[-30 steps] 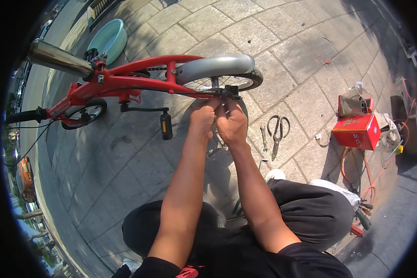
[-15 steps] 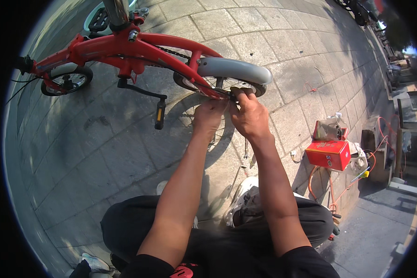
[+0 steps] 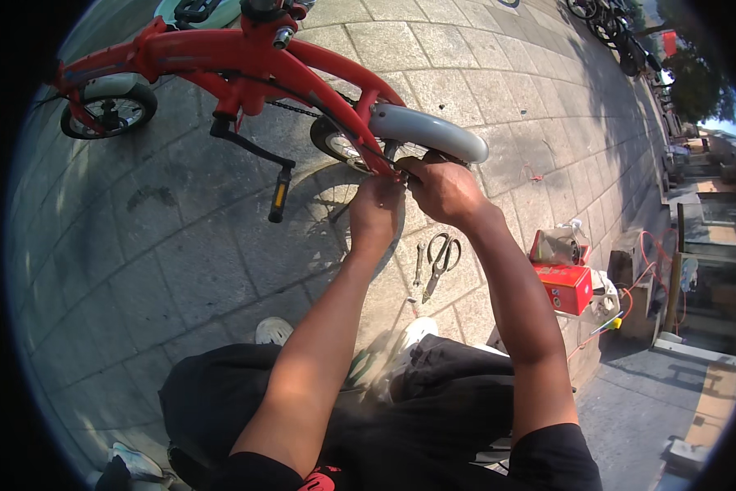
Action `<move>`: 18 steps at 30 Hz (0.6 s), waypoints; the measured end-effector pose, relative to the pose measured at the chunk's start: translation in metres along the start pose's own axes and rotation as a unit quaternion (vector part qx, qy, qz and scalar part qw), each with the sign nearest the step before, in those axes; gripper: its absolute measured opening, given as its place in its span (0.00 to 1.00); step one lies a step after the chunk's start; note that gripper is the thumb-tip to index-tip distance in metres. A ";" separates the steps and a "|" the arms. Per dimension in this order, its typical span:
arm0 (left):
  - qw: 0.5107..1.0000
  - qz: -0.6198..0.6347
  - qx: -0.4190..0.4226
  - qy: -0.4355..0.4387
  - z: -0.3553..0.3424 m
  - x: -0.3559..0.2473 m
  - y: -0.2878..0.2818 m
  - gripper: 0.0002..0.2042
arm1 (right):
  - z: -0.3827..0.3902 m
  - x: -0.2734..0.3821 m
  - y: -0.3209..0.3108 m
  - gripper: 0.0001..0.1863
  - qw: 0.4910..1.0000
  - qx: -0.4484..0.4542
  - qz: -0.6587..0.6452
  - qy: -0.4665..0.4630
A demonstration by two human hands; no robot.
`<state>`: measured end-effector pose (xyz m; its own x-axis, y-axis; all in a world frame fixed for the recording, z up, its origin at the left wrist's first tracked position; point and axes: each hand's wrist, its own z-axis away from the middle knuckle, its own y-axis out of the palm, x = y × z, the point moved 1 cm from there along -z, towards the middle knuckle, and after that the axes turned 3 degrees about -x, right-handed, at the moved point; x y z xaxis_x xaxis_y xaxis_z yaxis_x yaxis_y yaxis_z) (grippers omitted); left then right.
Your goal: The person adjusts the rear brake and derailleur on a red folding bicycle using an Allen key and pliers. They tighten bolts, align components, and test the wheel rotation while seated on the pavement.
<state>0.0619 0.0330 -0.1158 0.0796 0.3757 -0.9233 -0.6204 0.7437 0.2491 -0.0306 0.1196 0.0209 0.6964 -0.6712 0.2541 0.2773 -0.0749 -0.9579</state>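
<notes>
A red small-wheeled bicycle (image 3: 188, 51) stands across the upper left of the head view, with a grey rear mudguard (image 3: 425, 131) and a black pedal (image 3: 280, 194). My left hand (image 3: 374, 209) is closed at the lower end of the red rear frame, beside the rear hub; what its fingers hold is hidden. My right hand (image 3: 445, 188) is curled just right of it, under the mudguard, its fingertips at a small dark fitting I cannot make out. Large black scissors (image 3: 440, 263) and an open-ended spanner (image 3: 418, 263) lie on the paving below my right hand.
A red box (image 3: 566, 290) with a bag of parts (image 3: 556, 250), coloured hoses and cables sit to the right beside a concrete ledge. A pale green basin (image 3: 171, 12) is behind the bicycle. Parked two-wheelers (image 3: 609, 33) line the far upper right. My legs and shoes are below.
The camera's view has swung, shifting the bicycle's front higher. My right hand has turned more sideways at the rear wheel, and the scissors show again past my right forearm.
</notes>
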 end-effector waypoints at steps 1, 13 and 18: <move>0.999 0.049 -0.002 0.004 0.000 0.003 0.001 0.12 | -0.002 0.002 -0.003 0.18 0.999 0.027 -0.018 0.008; 0.990 0.129 -0.009 -0.051 0.003 -0.007 0.004 0.12 | -0.011 0.013 -0.019 0.16 0.994 0.067 0.081 -0.026; 0.987 0.154 -0.013 -0.039 0.002 -0.004 0.003 0.12 | -0.017 0.011 -0.019 0.16 0.992 0.070 0.088 -0.058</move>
<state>0.0608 0.0349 -0.1103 -0.0563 0.6245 -0.7790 -0.6450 0.5728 0.5058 -0.0393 0.1011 0.0399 0.8110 -0.5754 0.1060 0.2284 0.1444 -0.9628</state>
